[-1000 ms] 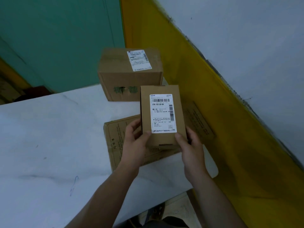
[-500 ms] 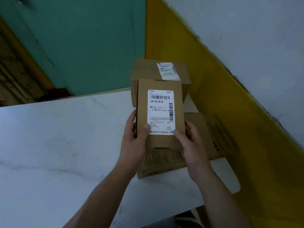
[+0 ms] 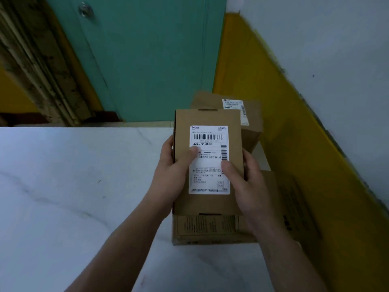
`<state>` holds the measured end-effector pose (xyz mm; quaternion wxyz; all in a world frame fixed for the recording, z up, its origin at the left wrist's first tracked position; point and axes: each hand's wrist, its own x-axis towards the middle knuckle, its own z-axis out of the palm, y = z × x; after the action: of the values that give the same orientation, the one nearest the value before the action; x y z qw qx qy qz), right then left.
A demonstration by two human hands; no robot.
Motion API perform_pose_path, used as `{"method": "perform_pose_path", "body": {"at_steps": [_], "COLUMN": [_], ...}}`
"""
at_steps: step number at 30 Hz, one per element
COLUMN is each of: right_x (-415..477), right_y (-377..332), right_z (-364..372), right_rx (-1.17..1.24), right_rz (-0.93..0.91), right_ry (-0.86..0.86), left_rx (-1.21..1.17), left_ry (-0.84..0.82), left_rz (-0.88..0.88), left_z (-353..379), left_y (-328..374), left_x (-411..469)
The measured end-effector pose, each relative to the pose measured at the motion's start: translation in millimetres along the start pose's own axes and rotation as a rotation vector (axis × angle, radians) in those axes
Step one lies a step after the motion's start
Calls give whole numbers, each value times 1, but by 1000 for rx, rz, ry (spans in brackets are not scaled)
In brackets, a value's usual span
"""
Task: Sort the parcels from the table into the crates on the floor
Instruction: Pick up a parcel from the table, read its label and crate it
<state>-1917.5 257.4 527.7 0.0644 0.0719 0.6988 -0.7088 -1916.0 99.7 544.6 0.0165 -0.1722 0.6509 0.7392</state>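
A small brown cardboard parcel (image 3: 210,119) with a white shipping label facing me is held up above the white table (image 3: 73,186). My left hand (image 3: 174,171) grips its left edge, thumb lying across the label. My right hand (image 3: 244,178) grips its right edge, thumb on the label too. Under the held parcel a flat printed cardboard parcel (image 3: 210,230) lies on the table. Behind it stands a taller brown parcel (image 3: 250,131) with its own label. No crates are in view.
A teal door (image 3: 147,60) stands beyond the table's far edge, with a worn wooden frame (image 3: 42,70) to its left. A yellow and white wall (image 3: 305,102) runs close along the table's right side.
The view has swung left and up, showing more of the door. The small parcel has come closer to me, and both thumbs have slid further up onto its label.
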Motion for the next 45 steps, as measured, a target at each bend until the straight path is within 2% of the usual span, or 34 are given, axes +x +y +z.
{"method": "perform_pose_path", "body": {"at_steps": [10, 17, 28, 38, 45], "right_x": [6, 8, 4, 4, 4], "right_y": [-24, -33, -33, -32, -33], "right_z": [-13, -6, 0, -2, -2], "right_rx": [-42, -71, -101, -106, -87], "right_rz": [62, 40, 14, 13, 35], "right_ry": [-57, 19, 46, 28, -7], "left_rx": [-12, 9, -5, -33, -18], "left_ry": [51, 27, 62, -18, -2], "left_rz": [52, 135, 116, 102, 157], "left_z": [16, 19, 19, 12, 9], "left_y": [4, 3, 12, 5, 2], "left_x": [-7, -14, -15, -15, -19]}}
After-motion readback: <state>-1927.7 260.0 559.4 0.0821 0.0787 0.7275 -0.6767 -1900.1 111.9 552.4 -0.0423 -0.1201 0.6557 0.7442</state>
